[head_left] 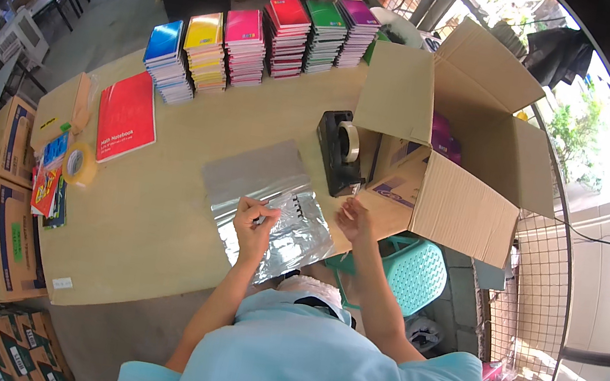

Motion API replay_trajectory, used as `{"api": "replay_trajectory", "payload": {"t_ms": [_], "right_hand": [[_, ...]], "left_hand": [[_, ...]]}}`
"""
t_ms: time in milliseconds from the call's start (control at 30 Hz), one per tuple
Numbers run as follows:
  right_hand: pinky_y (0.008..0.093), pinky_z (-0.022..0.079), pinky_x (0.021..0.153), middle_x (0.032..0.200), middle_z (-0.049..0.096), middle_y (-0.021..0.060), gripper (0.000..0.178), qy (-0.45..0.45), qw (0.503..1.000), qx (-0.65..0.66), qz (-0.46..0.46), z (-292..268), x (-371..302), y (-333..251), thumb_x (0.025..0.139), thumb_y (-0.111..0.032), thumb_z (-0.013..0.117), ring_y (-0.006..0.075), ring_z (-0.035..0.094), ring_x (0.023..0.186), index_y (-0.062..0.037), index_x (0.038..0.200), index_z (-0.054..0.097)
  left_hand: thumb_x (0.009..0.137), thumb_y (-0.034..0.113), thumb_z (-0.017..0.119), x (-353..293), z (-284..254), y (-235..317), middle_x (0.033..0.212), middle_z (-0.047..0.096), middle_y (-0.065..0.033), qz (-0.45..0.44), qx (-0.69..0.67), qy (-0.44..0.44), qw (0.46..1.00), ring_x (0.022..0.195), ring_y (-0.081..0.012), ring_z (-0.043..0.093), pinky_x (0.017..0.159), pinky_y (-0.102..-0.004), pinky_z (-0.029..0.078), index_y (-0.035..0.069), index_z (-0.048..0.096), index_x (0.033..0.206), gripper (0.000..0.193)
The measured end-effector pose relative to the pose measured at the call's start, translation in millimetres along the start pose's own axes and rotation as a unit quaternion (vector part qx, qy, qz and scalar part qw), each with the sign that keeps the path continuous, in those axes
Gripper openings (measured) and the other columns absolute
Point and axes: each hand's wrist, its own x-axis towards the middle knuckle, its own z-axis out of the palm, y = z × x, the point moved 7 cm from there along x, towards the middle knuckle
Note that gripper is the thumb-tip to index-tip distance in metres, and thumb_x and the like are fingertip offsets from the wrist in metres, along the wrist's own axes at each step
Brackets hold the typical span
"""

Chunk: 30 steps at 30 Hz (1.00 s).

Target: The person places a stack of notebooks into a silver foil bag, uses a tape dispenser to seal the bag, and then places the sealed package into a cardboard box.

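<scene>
A clear plastic sleeve [295, 244] lies over a grey sheet-like piece [255, 167] at the table's near edge; black spiral binding shows through the plastic. My left hand [254, 224] rests over the sleeve with its fingers curled together; anything between them is too small to make out. Just past the sleeve's right side stands a black tape dispenser [329, 164] with a tape roll [349, 140] in it. Beside its near end, my right hand [356, 219] has thumb and fingertips pinched close to the tape's loose end, apparently on the tape.
Stacks of coloured notebooks [289, 34] line the far edge. An open cardboard box [464, 206] stands right, above a teal stool [412, 274]. On the left are a red notebook [127, 115], a yellowish tape roll [80, 163], small packets [47, 183] and stacked cartons [11, 233].
</scene>
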Motion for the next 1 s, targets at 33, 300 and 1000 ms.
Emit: {"api": "replay_trajectory", "payload": {"t_ms": [33,300,1000], "right_hand": [[0.0318,0.050,0.071,0.073,0.063,0.0029,0.018,0.000,1.000,-0.001,0.001,-7,13,6,0.091,-0.022,0.068,0.0152,0.058,0.068,-0.0046,0.089,0.066],[0.0239,0.043,0.054,0.068,0.059,0.0031,0.019,-0.093,0.973,-0.147,-0.151,91,-117,11,0.093,-0.017,0.064,0.0097,0.052,0.056,-0.0014,0.083,0.064],[0.0250,0.036,0.043,0.057,0.054,0.0023,0.027,-0.122,0.959,-0.256,-0.011,84,-129,63,0.090,-0.019,0.071,0.0082,0.045,0.046,0.0028,0.075,0.064]], "left_hand": [[0.071,-0.008,0.075,1,3,1,0.088,0.053,-0.0059,0.012,0.011,-0.005,1.000,0.092,-0.0205,0.058,0.077,-0.0327,0.050,0.004,0.073,0.077,0.014],[0.067,-0.008,0.076,-2,2,12,0.087,0.051,-0.0064,0.040,0.073,0.004,0.997,0.093,-0.0227,0.058,0.072,-0.0337,0.046,0.004,0.069,0.071,0.015],[0.062,0.011,0.085,0,4,52,0.112,0.058,-0.0101,0.118,0.260,-0.258,0.923,0.094,-0.0259,0.063,0.075,-0.0356,0.054,0.025,0.074,0.112,0.053]]}}
